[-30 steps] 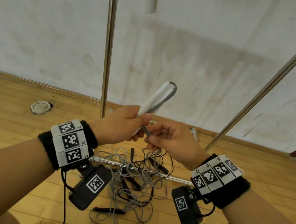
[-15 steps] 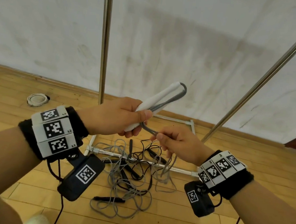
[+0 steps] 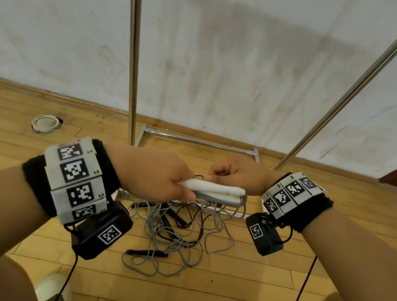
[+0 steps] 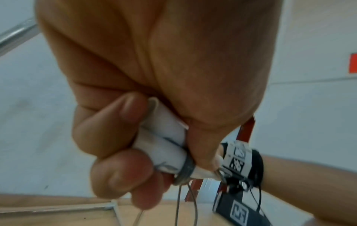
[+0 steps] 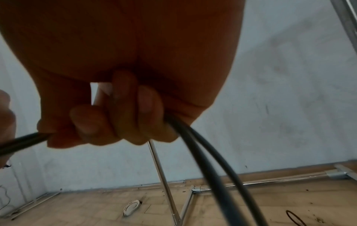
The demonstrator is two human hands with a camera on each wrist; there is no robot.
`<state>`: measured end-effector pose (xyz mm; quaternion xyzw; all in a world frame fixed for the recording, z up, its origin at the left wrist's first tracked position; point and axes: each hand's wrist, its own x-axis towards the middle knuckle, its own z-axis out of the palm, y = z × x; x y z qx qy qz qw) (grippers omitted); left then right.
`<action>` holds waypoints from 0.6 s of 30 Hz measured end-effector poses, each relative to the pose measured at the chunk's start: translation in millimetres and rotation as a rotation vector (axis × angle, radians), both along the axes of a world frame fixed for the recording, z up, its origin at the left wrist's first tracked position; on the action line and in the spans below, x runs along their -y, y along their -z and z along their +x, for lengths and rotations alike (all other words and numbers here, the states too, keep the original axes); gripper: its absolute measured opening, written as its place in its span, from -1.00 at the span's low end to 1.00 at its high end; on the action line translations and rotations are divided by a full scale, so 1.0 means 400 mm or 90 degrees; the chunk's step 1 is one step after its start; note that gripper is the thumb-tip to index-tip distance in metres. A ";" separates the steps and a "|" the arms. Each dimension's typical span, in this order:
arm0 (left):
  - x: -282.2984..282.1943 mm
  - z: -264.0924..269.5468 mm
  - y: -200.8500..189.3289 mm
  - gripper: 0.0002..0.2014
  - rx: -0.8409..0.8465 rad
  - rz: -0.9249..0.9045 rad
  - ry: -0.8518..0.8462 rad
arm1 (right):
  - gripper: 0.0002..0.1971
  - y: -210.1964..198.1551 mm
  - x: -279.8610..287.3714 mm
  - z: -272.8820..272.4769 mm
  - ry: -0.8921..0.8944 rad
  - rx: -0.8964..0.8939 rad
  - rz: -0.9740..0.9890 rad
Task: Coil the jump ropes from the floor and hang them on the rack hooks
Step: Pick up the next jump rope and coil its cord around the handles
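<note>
In the middle of the head view the left hand [image 3: 155, 175] is curled tight around two white handles [image 3: 215, 191] of a jump rope, held side by side and pointing toward the right of the frame. The left wrist view shows the same hold close up: the fingers [image 4: 115, 137] wrap under the handles [image 4: 164, 137] and the thumb presses on top, with thin grey cord [image 4: 178, 203] hanging down below the fist. Just beside it, right of centre, the right hand [image 3: 236, 176] is closed around the cord; in the right wrist view its fingers [image 5: 123, 113] are curled over dark strands [image 5: 216, 171] that run down toward the lower right. Below both hands, in the lower middle of the head view, a tangled pile of ropes [image 3: 178, 236] in grey and black lies on the wooden floor [image 3: 264, 287], partly over the base bar of the metal rack [image 3: 133, 57], whose poles rise toward the top of the frame. A white round object [image 3: 46, 123] sits on the floor at the left, by the wall.
</note>
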<state>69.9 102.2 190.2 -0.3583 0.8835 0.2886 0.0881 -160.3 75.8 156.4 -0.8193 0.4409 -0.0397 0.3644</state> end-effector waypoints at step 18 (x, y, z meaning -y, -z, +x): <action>0.074 -0.046 0.105 -0.75 0.031 -0.166 -0.164 | -0.72 -0.035 -0.004 0.112 0.237 0.119 0.016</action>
